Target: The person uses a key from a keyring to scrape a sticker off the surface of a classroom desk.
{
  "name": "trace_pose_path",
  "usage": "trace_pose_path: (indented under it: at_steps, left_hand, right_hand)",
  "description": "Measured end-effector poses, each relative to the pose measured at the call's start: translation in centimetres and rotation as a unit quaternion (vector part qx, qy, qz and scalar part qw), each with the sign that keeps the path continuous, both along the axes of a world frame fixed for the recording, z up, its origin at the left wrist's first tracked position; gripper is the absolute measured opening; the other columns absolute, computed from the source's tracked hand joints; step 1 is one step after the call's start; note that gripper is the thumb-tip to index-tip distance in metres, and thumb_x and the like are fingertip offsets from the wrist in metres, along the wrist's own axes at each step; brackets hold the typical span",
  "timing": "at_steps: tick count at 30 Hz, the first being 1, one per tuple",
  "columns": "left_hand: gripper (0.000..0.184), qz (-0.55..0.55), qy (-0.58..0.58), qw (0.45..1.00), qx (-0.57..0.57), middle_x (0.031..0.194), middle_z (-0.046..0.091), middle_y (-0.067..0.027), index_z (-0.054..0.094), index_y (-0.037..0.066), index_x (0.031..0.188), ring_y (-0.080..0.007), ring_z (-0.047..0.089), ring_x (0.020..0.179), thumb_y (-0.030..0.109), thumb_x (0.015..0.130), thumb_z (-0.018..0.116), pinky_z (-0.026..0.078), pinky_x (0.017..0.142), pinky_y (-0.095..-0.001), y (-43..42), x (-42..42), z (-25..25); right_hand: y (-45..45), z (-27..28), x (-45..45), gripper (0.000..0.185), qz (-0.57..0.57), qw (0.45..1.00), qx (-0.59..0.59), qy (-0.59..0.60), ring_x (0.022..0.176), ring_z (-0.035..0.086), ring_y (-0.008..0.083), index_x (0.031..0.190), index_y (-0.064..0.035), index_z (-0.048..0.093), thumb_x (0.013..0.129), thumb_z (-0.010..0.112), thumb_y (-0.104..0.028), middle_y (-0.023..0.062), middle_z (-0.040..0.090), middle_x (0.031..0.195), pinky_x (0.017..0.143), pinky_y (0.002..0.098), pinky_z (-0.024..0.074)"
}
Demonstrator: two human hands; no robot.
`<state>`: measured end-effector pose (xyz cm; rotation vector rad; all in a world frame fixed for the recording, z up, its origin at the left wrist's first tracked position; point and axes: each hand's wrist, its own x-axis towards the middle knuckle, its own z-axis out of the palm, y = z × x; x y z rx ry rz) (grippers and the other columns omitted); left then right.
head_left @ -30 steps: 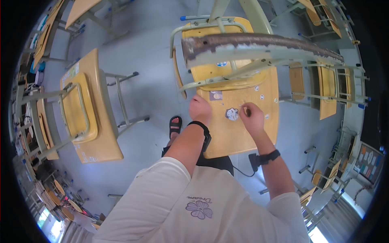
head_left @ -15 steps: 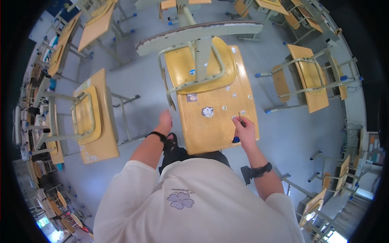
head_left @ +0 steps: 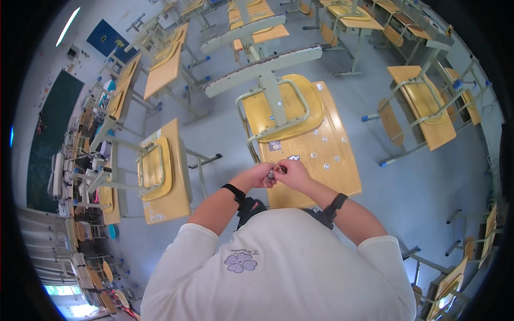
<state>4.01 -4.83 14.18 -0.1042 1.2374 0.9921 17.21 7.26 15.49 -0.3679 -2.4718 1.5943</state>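
Observation:
My left hand point(head_left: 260, 175) and my right hand point(head_left: 294, 174) meet over the near left part of the desk point(head_left: 337, 179), fingers closed. Between the fingertips is a small greyish-brown item point(head_left: 271, 176), too small and covered to name. Just beyond my hands, a black-and-white sticker point(head_left: 294, 158) shows partly on the desktop. Several small round stickers dot the wood to the right. On the desk's far half rests an upturned chair point(head_left: 278, 109) with a yellow seat and grey metal frame.
To the left stands another desk point(head_left: 179, 200) with an upturned chair point(head_left: 155, 166). A similar desk point(head_left: 441, 136) is on the right. More desks and chairs line the room ahead. A dark green board point(head_left: 53, 139) and a blue door point(head_left: 110, 40) are at the left.
My left hand has come from beside the desk to join my right, which moved left from the desk's right side. The view has tilted up and turned left.

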Motion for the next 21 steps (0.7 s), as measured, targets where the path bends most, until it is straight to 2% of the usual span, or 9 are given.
trace_pose_path:
  at_steps: [1, 2, 6, 8, 11, 15, 17, 18, 21]
  left_hand:
    - [0.025, -0.001, -0.012, 1.0, 0.005, 0.056, 0.041, 0.0035, 0.047, 0.014, 0.074, -0.0084, 0.037, 0.045, 0.025, 0.097, 0.045, 0.026, 0.039, -0.0234, 0.1, 0.4, -0.3]
    - [0.026, -0.003, -0.026, 1.0, 0.009, 0.056, 0.044, 0.0017, 0.048, 0.013, 0.074, -0.0091, 0.038, 0.044, 0.024, 0.097, 0.043, 0.027, 0.038, -0.0234, 0.2, 0.6, -0.7]
    - [0.026, 0.032, -0.105, 0.994, -0.019, 0.056, 0.044, 0.0027, 0.049, 0.015, 0.074, -0.0079, 0.038, 0.043, 0.021, 0.096, 0.038, 0.026, 0.038, -0.0227, -0.2, -0.3, -3.7]
    - [0.025, 0.01, -0.002, 0.999, -0.05, 0.055, 0.041, 0.0044, 0.048, 0.017, 0.073, -0.0075, 0.036, 0.042, 0.019, 0.095, 0.038, 0.026, 0.037, -0.0227, -0.2, 0.1, -3.4]
    - [0.024, -0.016, 0.01, 0.999, -0.038, 0.059, 0.045, 0.005, 0.053, 0.017, 0.077, -0.0058, 0.034, 0.041, 0.019, 0.096, 0.037, 0.024, 0.038, -0.0196, -0.5, -0.3, -3.7]
    - [0.023, -0.056, 0.038, 0.997, -0.036, 0.059, 0.042, 0.0057, 0.051, 0.017, 0.075, -0.0059, 0.032, 0.041, 0.016, 0.094, 0.038, 0.023, 0.038, -0.0208, 0.6, -0.9, -3.8]
    - [0.021, -0.065, 0.028, 0.997, -0.023, 0.056, 0.036, 0.0059, 0.046, 0.018, 0.073, -0.0062, 0.029, 0.042, 0.015, 0.092, 0.037, 0.021, 0.039, -0.0224, 1.3, -1.1, -3.8]
    - [0.021, -0.067, 0.037, 0.997, -0.016, 0.057, 0.035, 0.0062, 0.046, 0.017, 0.073, -0.0067, 0.027, 0.042, 0.019, 0.093, 0.04, 0.02, 0.039, -0.0236, 1.6, -1.1, -3.6]
    - [0.026, -0.119, 0.042, 0.992, 0.013, 0.056, 0.033, 0.0066, 0.044, 0.018, 0.071, -0.007, 0.027, 0.042, 0.027, 0.096, 0.045, 0.02, 0.039, -0.0237, 1.5, -2.2, -3.4]
  right_hand:
    - [-0.6, -0.1, -0.3, 0.023, -0.007, 1.0, -0.022, -0.011, 0.061, 0.063, 0.0238, 0.086, -0.0043, 0.07, 0.074, 0.073, -0.024, 0.0123, 0.063, 0.067, 0.057, 0.0355, 0.0494]
    - [-0.8, -0.4, -0.6, 0.023, 0.001, 0.999, 0.034, -0.035, 0.068, 0.066, 0.0303, 0.084, -0.0054, 0.069, 0.074, 0.071, -0.025, 0.0149, 0.067, 0.073, 0.061, 0.039, 0.0517]
    - [-1.7, -0.9, -0.4, 0.023, -0.025, 0.992, 0.106, -0.063, 0.075, 0.067, 0.0328, 0.084, -0.0064, 0.069, 0.073, 0.071, -0.026, 0.0146, 0.068, 0.078, 0.065, 0.0422, 0.0527]
    - [-2.2, -0.5, -0.2, 0.024, -0.021, 0.985, 0.136, -0.101, 0.08, 0.067, 0.034, 0.087, -0.0079, 0.069, 0.072, 0.071, -0.027, 0.0141, 0.069, 0.084, 0.069, 0.0444, 0.0529]
    - [-2.8, -0.4, -0.5, 0.025, -0.031, 0.984, 0.126, -0.123, 0.084, 0.068, 0.0327, 0.089, -0.0071, 0.069, 0.072, 0.069, -0.026, 0.0144, 0.07, 0.089, 0.073, 0.0432, 0.0545]
    - [-2.4, -1.7, -0.8, 0.028, -0.076, 0.982, 0.092, -0.146, 0.085, 0.068, 0.0331, 0.089, -0.0063, 0.069, 0.071, 0.069, -0.028, 0.0155, 0.07, 0.089, 0.075, 0.0428, 0.0544]
    - [-2.4, -2.3, -0.7, 0.029, -0.099, 0.986, 0.073, -0.11, 0.075, 0.068, 0.0323, 0.09, -0.0039, 0.068, 0.073, 0.071, -0.027, 0.0159, 0.069, 0.081, 0.067, 0.0415, 0.053]
    - [-2.5, -2.6, -0.7, 0.029, -0.111, 0.984, 0.077, -0.114, 0.075, 0.068, 0.0323, 0.09, -0.0039, 0.068, 0.073, 0.071, -0.027, 0.0159, 0.069, 0.081, 0.067, 0.0415, 0.053]
    - [-2.9, -3.4, -0.7, 0.029, -0.159, 0.977, -0.014, -0.141, 0.067, 0.068, 0.0282, 0.093, -0.0032, 0.068, 0.078, 0.068, -0.028, 0.0159, 0.068, 0.078, 0.063, 0.0385, 0.0524]
